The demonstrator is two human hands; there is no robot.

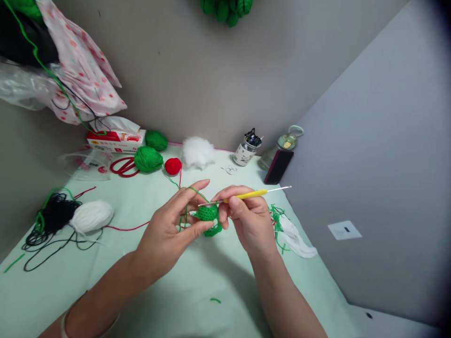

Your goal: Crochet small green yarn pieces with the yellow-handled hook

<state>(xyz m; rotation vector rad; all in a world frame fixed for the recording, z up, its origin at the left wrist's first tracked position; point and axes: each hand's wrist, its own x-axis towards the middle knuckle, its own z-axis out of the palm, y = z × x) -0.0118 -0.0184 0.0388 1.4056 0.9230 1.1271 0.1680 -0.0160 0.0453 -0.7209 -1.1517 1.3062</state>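
Observation:
Between my hands is a small green crochet piece (207, 215), rounded in shape. My left hand (172, 220) pinches it from the left, thumb along its front, with green yarn running over the raised index finger. My right hand (246, 213) grips a crochet hook (252, 194) by its yellow handle. The hook's thin metal tip points left and lies at the top edge of the green piece. Its other metal end sticks out to the right. Whether a loop sits on the tip is too small to tell.
Behind my hands stand green yarn balls (148, 159), a red yarn ball (173, 166), white stuffing (198, 152), red scissors (123, 167), a tissue box (121, 142), a pen jar (244, 154), a bottle (271, 155) and a phone (279, 167). Black yarn (52, 216) and white yarn (92, 215) lie left; green scraps (277, 218) lie right.

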